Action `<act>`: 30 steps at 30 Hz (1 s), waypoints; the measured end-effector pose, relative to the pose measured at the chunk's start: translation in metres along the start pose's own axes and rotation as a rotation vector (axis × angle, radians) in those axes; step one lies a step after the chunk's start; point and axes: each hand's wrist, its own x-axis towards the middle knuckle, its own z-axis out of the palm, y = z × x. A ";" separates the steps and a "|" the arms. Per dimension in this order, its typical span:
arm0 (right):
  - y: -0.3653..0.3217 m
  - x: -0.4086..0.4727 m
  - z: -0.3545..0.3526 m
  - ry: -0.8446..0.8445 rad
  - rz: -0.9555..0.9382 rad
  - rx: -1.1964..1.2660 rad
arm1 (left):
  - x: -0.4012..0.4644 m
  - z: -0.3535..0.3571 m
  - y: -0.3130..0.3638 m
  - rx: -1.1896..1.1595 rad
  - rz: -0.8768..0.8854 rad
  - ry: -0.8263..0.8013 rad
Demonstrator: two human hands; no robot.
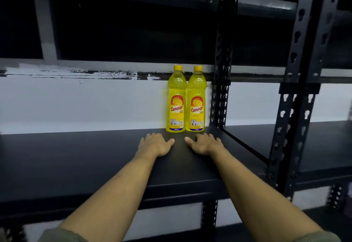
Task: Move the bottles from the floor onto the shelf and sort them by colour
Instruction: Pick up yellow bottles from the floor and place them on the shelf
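Both bottles (185,99) stand upright just beyond the flat, empty left hand (155,144) and right hand (204,143) on the shelf (95,161).

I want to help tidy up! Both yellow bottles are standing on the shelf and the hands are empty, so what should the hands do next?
Probably pull both hands back and reach down for another bottle. The left hand and right hand lie flat on the shelf, holding nothing, and the two yellow bottles already stand upright side by side at the back.
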 end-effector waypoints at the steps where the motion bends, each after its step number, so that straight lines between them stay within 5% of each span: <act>1: -0.002 -0.013 0.001 -0.001 -0.013 -0.014 | -0.012 -0.001 -0.001 0.021 0.014 -0.004; 9: -0.020 -0.124 -0.005 0.020 -0.087 -0.073 | -0.128 -0.027 -0.012 0.151 0.114 -0.051; 13: -0.023 -0.179 0.014 0.219 -0.148 -0.017 | -0.191 -0.015 -0.031 0.172 0.196 0.155; 16: -0.024 -0.219 0.035 0.361 -0.207 0.156 | -0.236 0.002 -0.050 0.134 0.311 0.296; 19: -0.026 -0.263 0.064 0.449 -0.220 0.431 | -0.284 0.017 -0.072 -0.082 0.354 0.265; 22: -0.026 -0.305 0.120 0.327 -0.193 0.662 | -0.334 0.046 -0.097 -0.306 0.200 0.131; 30: -0.023 -0.383 0.296 -0.049 0.041 0.818 | -0.422 0.180 -0.190 -0.377 -0.188 -0.177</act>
